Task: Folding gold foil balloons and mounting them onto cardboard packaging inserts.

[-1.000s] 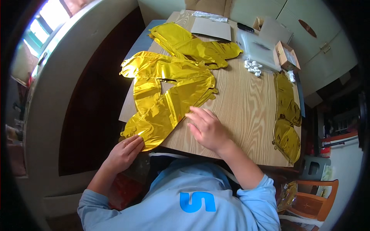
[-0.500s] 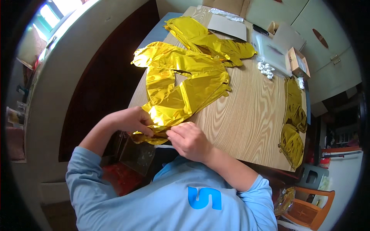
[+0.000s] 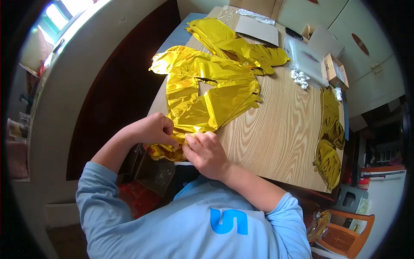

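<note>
Our wooden bench carries the large gold foil on its left, the crumpled end at its near-left corner. Toward the bench's far side lies another gold foil. At that corner our left hand and right hand both pinch the large gold foil. White pieces cluster toward the bench's far right.

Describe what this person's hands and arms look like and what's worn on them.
The left hand and right hand are ungloved, with no watch visible. The loose, creased light-blue sleeves end near the elbows, belonging to a matching shirt.
</note>
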`<state>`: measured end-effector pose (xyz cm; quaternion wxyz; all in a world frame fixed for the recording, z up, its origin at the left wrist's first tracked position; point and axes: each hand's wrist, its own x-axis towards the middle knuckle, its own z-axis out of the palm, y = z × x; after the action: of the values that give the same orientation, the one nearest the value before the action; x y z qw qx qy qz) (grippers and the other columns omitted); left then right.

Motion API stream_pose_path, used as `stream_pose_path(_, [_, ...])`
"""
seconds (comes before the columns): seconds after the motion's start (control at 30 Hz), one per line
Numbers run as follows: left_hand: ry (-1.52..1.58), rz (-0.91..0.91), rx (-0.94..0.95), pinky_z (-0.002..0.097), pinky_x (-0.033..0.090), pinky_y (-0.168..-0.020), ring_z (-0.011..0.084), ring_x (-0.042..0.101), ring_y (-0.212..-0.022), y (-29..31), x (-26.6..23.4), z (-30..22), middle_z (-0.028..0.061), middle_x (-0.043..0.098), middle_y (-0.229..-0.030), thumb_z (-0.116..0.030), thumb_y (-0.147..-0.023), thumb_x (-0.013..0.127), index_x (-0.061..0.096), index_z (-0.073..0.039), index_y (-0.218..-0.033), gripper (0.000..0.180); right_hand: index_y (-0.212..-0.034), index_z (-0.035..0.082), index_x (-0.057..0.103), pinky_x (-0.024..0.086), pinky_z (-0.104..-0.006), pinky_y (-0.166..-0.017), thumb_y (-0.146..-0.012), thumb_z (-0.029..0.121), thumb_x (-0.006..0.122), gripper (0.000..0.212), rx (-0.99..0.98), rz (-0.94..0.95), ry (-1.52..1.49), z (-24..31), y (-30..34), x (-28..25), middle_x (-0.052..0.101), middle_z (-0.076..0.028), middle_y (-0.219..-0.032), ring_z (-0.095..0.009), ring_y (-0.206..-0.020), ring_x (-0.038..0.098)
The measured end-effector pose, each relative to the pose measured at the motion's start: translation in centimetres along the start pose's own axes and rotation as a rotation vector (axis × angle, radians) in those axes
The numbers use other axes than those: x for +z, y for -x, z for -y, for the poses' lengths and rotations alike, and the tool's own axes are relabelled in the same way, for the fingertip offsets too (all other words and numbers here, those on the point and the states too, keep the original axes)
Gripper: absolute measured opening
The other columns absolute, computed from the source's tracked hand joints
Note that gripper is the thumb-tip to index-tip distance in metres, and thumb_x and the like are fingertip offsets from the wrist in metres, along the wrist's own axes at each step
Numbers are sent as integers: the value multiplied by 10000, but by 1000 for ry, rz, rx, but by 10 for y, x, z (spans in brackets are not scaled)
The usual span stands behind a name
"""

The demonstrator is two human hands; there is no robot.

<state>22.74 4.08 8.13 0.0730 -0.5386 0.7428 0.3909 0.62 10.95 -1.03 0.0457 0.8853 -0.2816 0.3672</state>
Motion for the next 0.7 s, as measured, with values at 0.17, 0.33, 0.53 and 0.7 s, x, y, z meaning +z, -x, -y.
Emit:
stream_pose_path(0.17, [307,-102,22,265,454,-574,28,510,-655,-17,0,30,-40,656,-717,-194,-927,763,727,11,-841,225,-870,32,715,444,-456,-1004,-830,163,620,167,-44,-21,-4,6,7,4,658,-144,-1154,-309,-1167,574])
stream_pose_path(0.33, [460,-484,70,234,470,-593,36,563,-675,-23,-18,28,-12,666,-778,-180,-958,724,711,20,-919,204,-871,22,674,481,-438,-983,-801,138,626,143,-31,130,-207,-1,11,-1,667,-175,-1176,-325,-1139,617])
stream_pose_path(0.53, [399,-447,62,240,452,-593,47,546,-657,-3,-32,23,-25,631,-746,-112,-916,687,675,3,-880,121,-934,16,658,495,-426,-850,-848,148,683,160,392,217,-110,-53,-8,-11,636,-132,-913,-329,-889,626])
stream_pose_path(0.7, [127,-721,35,315,505,-707,140,612,-728,-4,-46,25,45,668,-882,-124,-873,705,675,-4,-1019,191,-1034,-38,686,403,-466,-1021,-859,305,730,389,522,213,225,-101,3,-18,617,-238,-1217,-364,-1180,546])
